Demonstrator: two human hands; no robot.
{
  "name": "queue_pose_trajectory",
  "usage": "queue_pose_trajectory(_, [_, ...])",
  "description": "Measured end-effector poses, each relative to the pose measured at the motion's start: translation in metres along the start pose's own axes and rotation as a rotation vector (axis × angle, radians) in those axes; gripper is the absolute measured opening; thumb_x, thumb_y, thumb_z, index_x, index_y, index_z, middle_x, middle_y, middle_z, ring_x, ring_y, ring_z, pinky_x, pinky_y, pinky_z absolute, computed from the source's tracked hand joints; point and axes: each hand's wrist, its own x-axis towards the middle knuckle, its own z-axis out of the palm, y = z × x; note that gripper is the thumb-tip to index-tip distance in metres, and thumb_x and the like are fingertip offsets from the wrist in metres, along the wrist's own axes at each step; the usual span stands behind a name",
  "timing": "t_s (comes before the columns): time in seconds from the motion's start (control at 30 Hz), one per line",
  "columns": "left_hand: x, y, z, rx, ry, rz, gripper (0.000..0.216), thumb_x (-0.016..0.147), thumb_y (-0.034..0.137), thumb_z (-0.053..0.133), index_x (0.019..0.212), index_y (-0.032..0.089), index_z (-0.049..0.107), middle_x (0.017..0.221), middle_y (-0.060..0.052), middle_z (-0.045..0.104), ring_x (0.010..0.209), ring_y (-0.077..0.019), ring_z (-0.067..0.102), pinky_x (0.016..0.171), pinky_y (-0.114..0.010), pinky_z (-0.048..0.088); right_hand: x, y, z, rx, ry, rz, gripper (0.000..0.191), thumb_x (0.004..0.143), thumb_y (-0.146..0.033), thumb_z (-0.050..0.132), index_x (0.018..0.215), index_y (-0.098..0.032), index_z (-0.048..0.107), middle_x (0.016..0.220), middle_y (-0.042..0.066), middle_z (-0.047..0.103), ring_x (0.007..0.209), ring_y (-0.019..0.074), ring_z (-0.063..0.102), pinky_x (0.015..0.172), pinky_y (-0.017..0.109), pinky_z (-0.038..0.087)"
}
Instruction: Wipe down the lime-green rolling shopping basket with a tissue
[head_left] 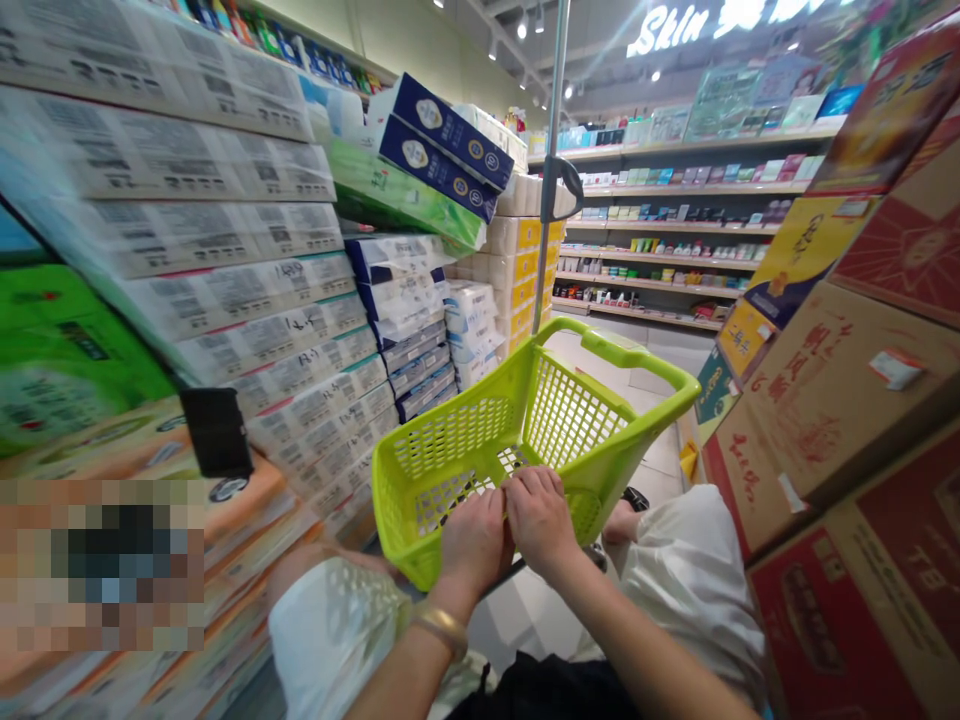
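A lime-green plastic shopping basket (450,440) with perforated walls sits in front of me in a shop aisle, tilted and with nothing visible inside. My left hand (472,540), a gold bangle on its wrist, is curled over the basket's near rim. My right hand (538,515) lies right beside it, fingers bent over the same rim. Both hands touch each other at the knuckles. The basket's green handle (622,350) is at its far end, with a grey pole (551,160) rising behind it.
Stacked tissue packs (247,300) fill the left side. Cardboard cartons (825,420) are piled on the right. Far shelves (675,240) hold small products under a lit sign. White-clad knees (690,570) show below. A tiled aisle floor runs ahead.
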Motion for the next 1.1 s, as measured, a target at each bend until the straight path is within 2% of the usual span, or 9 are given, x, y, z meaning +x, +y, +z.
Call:
queue_pose_trajectory(0.1, [-0.002, -0.002, -0.001, 0.01, 0.001, -0.005, 0.014, 0.078, 0.02, 0.051, 0.091, 0.02, 0.055, 0.086, -0.005, 0.065, 0.084, -0.0226, 0.059, 0.074, -0.034, 0.042, 0.003, 0.013, -0.008, -0.023, 0.006, 0.006, 0.014, 0.09, -0.018, 0.053, 0.083, -0.023, 0.065, 0.083, 0.003, 0.062, 0.087, 0.0193, 0.05, 0.092, 0.032, 0.031])
queue_pose_trajectory(0.2, [-0.003, -0.002, -0.001, 0.012, 0.012, -0.019, 0.012, 0.078, 0.02, 0.051, 0.089, 0.021, 0.054, 0.085, -0.004, 0.064, 0.084, -0.0224, 0.059, 0.073, -0.033, 0.042, 0.009, 0.036, -0.021, -0.078, 0.04, 0.085, 0.016, 0.09, -0.017, 0.051, 0.082, -0.022, 0.064, 0.082, 0.004, 0.062, 0.085, 0.0204, 0.049, 0.091, 0.034, 0.031])
queue_pose_trajectory(0.27, [-0.003, -0.001, -0.001, 0.008, 0.02, -0.021, 0.012, 0.078, 0.02, 0.052, 0.09, 0.021, 0.054, 0.086, -0.004, 0.065, 0.084, -0.0221, 0.059, 0.073, -0.033, 0.042, 0.011, 0.041, -0.024, -0.101, 0.056, 0.125, 0.017, 0.09, -0.016, 0.051, 0.081, -0.022, 0.064, 0.081, 0.004, 0.062, 0.085, 0.021, 0.049, 0.091, 0.034, 0.031])
queue_pose_trajectory(0.53, [-0.004, -0.002, 0.0, 0.02, 0.029, 0.002, 0.01, 0.079, 0.021, 0.05, 0.088, 0.021, 0.054, 0.082, -0.004, 0.063, 0.082, -0.0226, 0.058, 0.071, -0.034, 0.041, 0.001, 0.0, -0.003, -0.011, -0.002, 0.027, 0.014, 0.089, -0.017, 0.054, 0.08, -0.023, 0.063, 0.082, 0.003, 0.062, 0.086, 0.0195, 0.05, 0.092, 0.033, 0.031])
queue_pose_trajectory(0.6, [-0.005, -0.003, 0.0, 0.021, 0.033, 0.001, 0.012, 0.078, 0.019, 0.051, 0.088, 0.021, 0.054, 0.082, -0.004, 0.063, 0.083, -0.0226, 0.058, 0.072, -0.034, 0.041, 0.001, 0.008, -0.008, -0.016, -0.009, 0.026, 0.013, 0.09, -0.018, 0.054, 0.083, -0.023, 0.063, 0.083, 0.002, 0.062, 0.085, 0.019, 0.05, 0.092, 0.033, 0.03])
queue_pose_trajectory(0.77, [-0.007, -0.001, -0.003, 0.022, 0.05, -0.015, 0.012, 0.077, 0.019, 0.051, 0.088, 0.021, 0.054, 0.083, -0.004, 0.064, 0.083, -0.0218, 0.058, 0.073, -0.033, 0.041, 0.009, 0.05, -0.031, -0.097, 0.003, 0.062, 0.017, 0.091, -0.018, 0.05, 0.082, -0.023, 0.063, 0.082, 0.003, 0.062, 0.086, 0.0191, 0.05, 0.09, 0.032, 0.03])
queue_pose_trajectory(0.83, [-0.006, 0.001, -0.004, 0.022, 0.05, -0.021, 0.011, 0.078, 0.018, 0.05, 0.088, 0.021, 0.054, 0.083, -0.004, 0.064, 0.083, -0.0216, 0.058, 0.073, -0.033, 0.042, 0.011, 0.055, -0.033, -0.113, 0.021, 0.083, 0.017, 0.091, -0.017, 0.05, 0.081, -0.022, 0.063, 0.082, 0.003, 0.062, 0.087, 0.0198, 0.05, 0.09, 0.033, 0.03])
queue_pose_trajectory(0.97, [-0.006, 0.003, -0.004, 0.017, 0.033, -0.03, 0.011, 0.077, 0.018, 0.05, 0.087, 0.021, 0.054, 0.083, -0.004, 0.064, 0.084, -0.0222, 0.059, 0.073, -0.033, 0.042, 0.006, 0.031, -0.02, -0.084, 0.039, 0.129, 0.014, 0.088, -0.016, 0.053, 0.081, -0.022, 0.063, 0.081, 0.003, 0.061, 0.084, 0.0205, 0.049, 0.088, 0.034, 0.031])
queue_pose_trajectory(1.1, [-0.007, 0.0, -0.003, 0.015, 0.027, -0.013, 0.009, 0.08, 0.019, 0.05, 0.087, 0.021, 0.054, 0.082, -0.004, 0.064, 0.082, -0.0219, 0.059, 0.073, -0.033, 0.041, -0.002, 0.0, -0.003, -0.038, 0.005, 0.058, 0.013, 0.087, -0.016, 0.055, 0.081, -0.023, 0.062, 0.081, 0.002, 0.061, 0.086, 0.0198, 0.05, 0.093, 0.034, 0.03])
